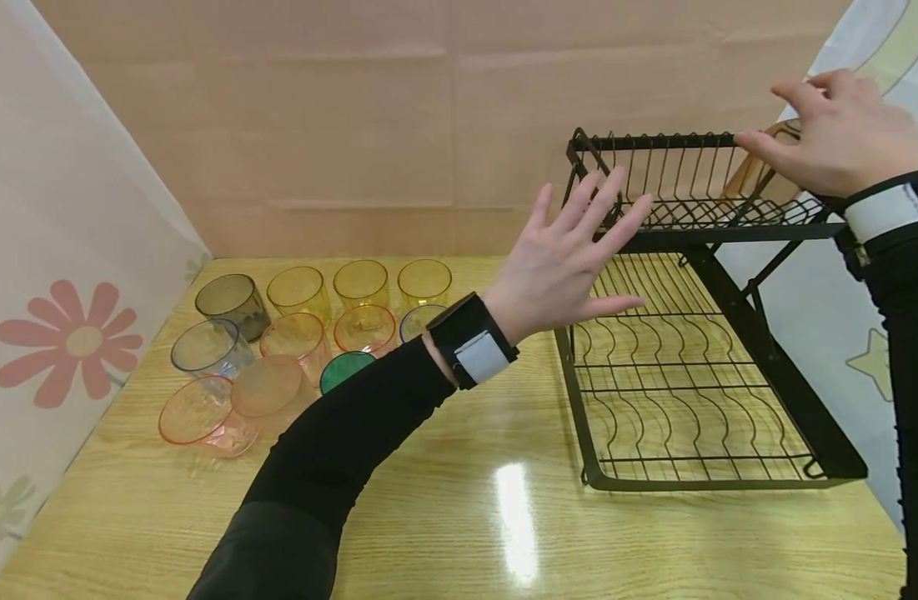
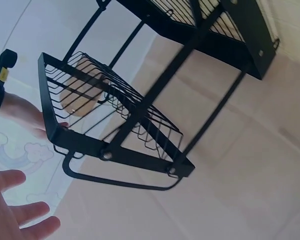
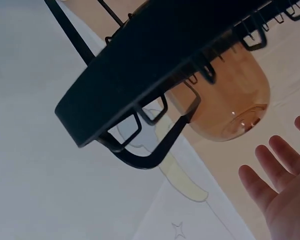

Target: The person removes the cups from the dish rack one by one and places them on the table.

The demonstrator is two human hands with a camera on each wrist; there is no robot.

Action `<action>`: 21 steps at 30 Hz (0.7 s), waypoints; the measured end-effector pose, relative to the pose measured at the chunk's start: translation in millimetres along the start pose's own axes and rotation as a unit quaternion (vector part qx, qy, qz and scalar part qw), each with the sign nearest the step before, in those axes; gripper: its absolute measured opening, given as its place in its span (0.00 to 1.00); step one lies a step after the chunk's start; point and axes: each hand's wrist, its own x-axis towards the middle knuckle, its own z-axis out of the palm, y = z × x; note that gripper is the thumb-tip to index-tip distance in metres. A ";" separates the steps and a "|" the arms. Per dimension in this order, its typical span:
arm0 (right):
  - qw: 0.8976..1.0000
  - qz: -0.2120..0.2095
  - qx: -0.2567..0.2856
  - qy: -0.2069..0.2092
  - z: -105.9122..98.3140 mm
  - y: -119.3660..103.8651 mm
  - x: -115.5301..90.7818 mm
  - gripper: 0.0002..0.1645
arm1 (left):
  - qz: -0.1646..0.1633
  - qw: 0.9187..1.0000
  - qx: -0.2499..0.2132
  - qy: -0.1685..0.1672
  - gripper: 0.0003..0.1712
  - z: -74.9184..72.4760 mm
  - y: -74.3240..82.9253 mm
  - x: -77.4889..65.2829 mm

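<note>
A black two-tier dish rack [image 1: 709, 483] stands on the right side of the table. On its upper shelf, at the right end, is an amber see-through cup [image 3: 230, 95], partly hidden in the head view. My right hand [image 1: 849, 137] is above that end with loosely bent fingers, holding nothing; the right wrist view shows its fingers [image 3: 275, 170] apart from the cup. My left hand [image 1: 559, 262], fingers spread, is at the rack's left side and holds nothing. Beyond the left fingertips [image 2: 42, 227], the left wrist view shows the upper shelf [image 2: 80, 142].
Several tinted cups stand grouped at the table's left, including a grey cup [image 1: 233, 304], a yellow cup [image 1: 361, 283], a green cup [image 1: 346, 368] and a pink-rimmed cup [image 1: 203, 412]. My left forearm passes over some. A beige backdrop [image 1: 353, 133] rises behind.
</note>
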 end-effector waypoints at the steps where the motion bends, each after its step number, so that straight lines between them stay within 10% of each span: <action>1: 1.000 0.004 -0.001 -0.001 0.9 1.3 0.8 0.52 | -0.001 1.000 0.000 -0.005 0.57 -0.4 2.4 2.2; 21: 0.995 0.067 0.053 -0.042 28.8 18.1 12.6 0.54 | -0.076 0.986 -0.122 -0.083 0.60 6.9 26.1 15.9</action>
